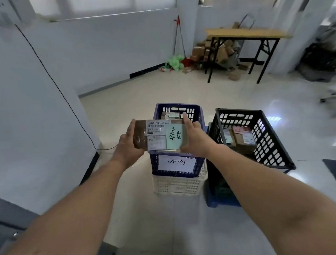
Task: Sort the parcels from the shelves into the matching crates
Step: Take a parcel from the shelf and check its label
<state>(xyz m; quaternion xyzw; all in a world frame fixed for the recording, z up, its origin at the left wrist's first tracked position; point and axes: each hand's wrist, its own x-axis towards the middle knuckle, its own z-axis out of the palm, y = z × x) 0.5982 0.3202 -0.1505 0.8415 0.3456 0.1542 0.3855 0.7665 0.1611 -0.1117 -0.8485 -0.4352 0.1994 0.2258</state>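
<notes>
- The parcel (159, 134) is in the air, flat and label-up, right above the blue crate (156, 165). The left hand (128, 146) grasps its left end and the right hand (194, 139) its right end, fingers wrapped over the far edge.
- The green note (175, 135) on the parcel reads 泰安, while the tag (177, 162) on the blue crate reads 济南. By my reading these do not match, so this crate looks like the wrong one.
- Best to read the note against each crate tag before letting go. The black crate (268, 143) to the right holds a few parcels, but its tag is not in view, so check it first.
- Once the crate is chosen, lower the parcel flat with both hands instead of dropping it, so it lies on those already inside.
- The blue crate stands on a white crate (179, 184).
- The floor (167, 232) is pale, glossy tile, so a dropped parcel would likely slide.
- A cable (53, 81) runs down the white wall (30, 122) on the left.
- At the back stands a folding table (244, 33) with a heap of boxes (223, 51) under it.
</notes>
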